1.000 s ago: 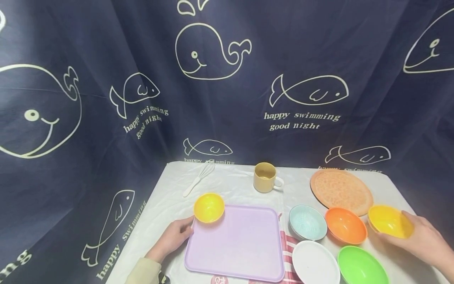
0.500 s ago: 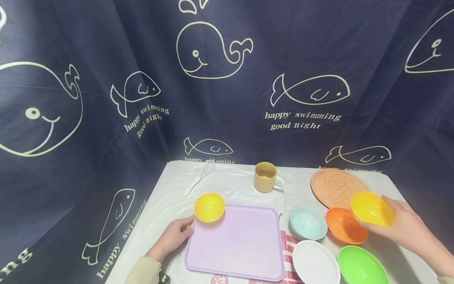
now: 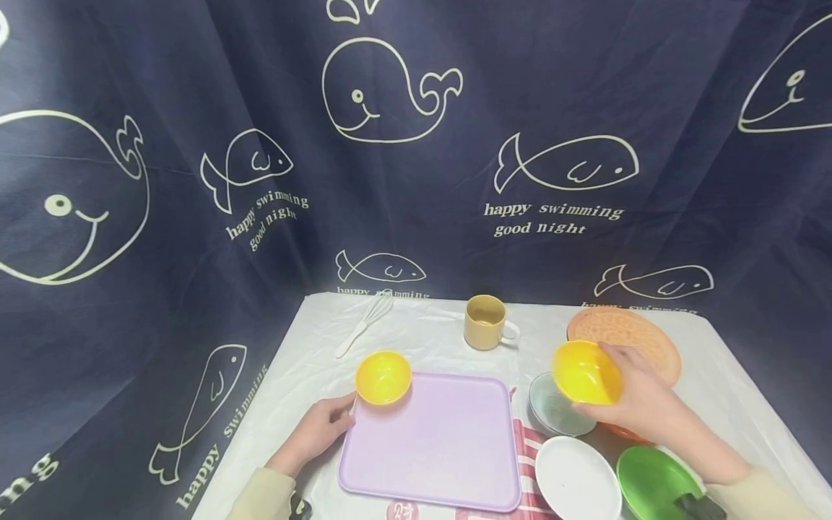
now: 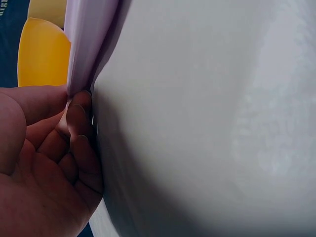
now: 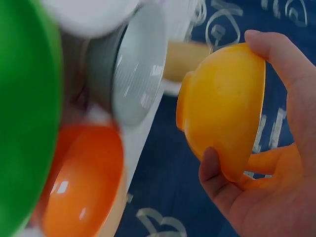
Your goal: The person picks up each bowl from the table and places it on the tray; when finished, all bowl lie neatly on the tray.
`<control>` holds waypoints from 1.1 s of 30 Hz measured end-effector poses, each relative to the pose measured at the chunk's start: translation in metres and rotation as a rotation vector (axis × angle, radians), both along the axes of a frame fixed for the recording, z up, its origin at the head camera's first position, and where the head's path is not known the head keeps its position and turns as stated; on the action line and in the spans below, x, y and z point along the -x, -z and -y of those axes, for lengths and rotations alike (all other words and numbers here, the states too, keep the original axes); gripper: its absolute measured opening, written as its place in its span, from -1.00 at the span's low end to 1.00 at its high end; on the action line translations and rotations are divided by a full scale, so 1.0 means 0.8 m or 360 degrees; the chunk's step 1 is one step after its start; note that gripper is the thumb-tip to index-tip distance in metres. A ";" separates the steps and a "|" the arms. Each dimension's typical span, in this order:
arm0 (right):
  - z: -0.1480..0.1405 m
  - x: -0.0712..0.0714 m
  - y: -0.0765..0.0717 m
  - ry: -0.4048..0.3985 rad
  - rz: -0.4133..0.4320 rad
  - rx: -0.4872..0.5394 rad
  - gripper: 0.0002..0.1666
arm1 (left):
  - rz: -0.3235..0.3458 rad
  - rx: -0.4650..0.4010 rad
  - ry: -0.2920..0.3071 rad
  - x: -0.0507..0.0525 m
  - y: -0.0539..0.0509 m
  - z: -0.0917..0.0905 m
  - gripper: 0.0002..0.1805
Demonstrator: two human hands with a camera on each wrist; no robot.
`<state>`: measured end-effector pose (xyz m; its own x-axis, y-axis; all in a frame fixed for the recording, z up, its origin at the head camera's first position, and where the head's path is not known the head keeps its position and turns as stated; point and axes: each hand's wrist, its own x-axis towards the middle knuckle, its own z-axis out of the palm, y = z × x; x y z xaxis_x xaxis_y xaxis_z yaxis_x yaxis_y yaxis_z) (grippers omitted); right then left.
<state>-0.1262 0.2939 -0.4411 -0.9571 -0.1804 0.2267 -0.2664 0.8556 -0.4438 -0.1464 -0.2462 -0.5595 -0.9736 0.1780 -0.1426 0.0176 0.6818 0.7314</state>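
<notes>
Over table, right grip holding yellow bowl, mouth upward; left grip pinching tray.

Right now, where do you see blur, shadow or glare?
Head view: glint inside the yellow bowl in the right hand; left wrist view: shadow on the white tabletop beside the left hand; right wrist view: green bowl blurred, orange bowl showing glints.

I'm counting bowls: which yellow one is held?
The yellow bowl gripped by the right hand; the other yellow bowl sits at a corner of the lilac tray.
</notes>
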 end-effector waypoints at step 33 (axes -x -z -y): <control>0.258 -0.006 0.044 -0.0671 0.0219 0.0155 0.38 | 0.0034 0.0048 -0.0042 0.000 -0.002 -0.001 -0.41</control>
